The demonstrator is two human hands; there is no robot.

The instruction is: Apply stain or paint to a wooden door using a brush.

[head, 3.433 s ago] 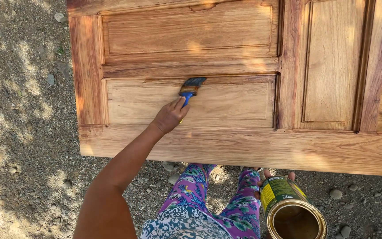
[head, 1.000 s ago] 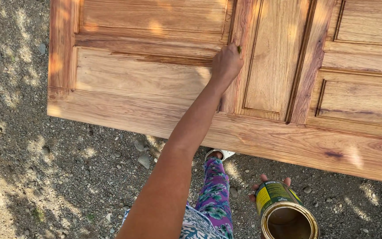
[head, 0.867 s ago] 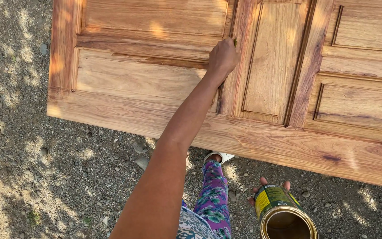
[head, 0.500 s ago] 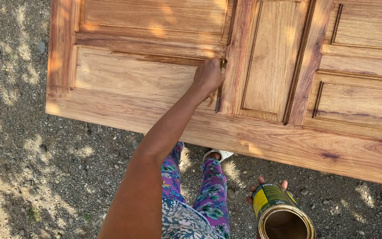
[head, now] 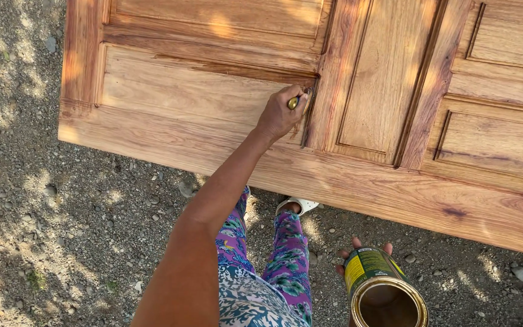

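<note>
Left hand (head: 279, 115) gripping brush (head: 296, 100), working the groove of the door (head: 358, 181). Right hand (head: 358, 251) gripping open can (head: 382, 290). Next: steady strokes along the moulding, I judge.

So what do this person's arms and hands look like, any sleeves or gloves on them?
Both hands are bare, no gloves. The left arm is uncovered along its visible length, with no sleeve, watch or bracelet showing up to the left hand. Only fingertips of the right hand show.

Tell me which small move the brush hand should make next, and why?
Probably draw the brush down the groove: the left hand holds it at the panel's upper right corner on the door, where the moulding runs downward. The right hand holds the open can.
</note>
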